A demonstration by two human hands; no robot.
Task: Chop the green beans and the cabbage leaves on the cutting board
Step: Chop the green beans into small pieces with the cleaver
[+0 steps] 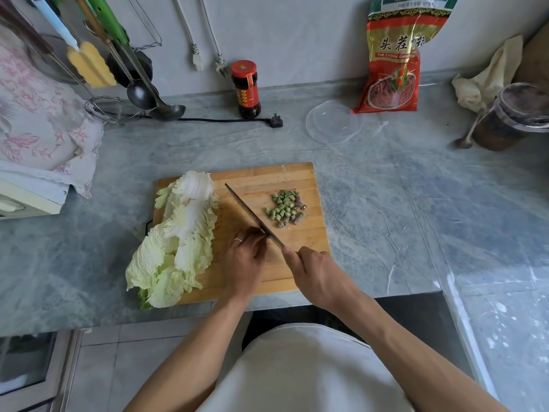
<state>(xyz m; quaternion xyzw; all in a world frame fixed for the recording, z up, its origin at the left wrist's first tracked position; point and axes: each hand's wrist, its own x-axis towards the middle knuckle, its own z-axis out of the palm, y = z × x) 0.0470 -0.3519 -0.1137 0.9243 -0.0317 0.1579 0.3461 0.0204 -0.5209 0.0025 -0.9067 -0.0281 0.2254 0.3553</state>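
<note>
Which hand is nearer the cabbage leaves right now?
Left. The left hand sits on the board just beside the cabbage leaves; the right hand, gripping the knife, is farther over.

— So where are we, a restaurant?

— No, a home kitchen. Look at the grey marbled stone counter [371, 185] against the plain wall, with steel ladles [154, 99] and a wire skimmer [111, 108] hanging at the left beside a yellow sponge brush [90, 65].

— And the food things?

— A dark sauce jar with a red lid [246, 90], a red printed bag of dried goods [393, 58], a clear plastic tub with a spoon [509, 117], a wooden cutting board [285, 179] holding pale cabbage leaves [178, 233]. A flowered cloth [38, 120] covers an appliance
</note>
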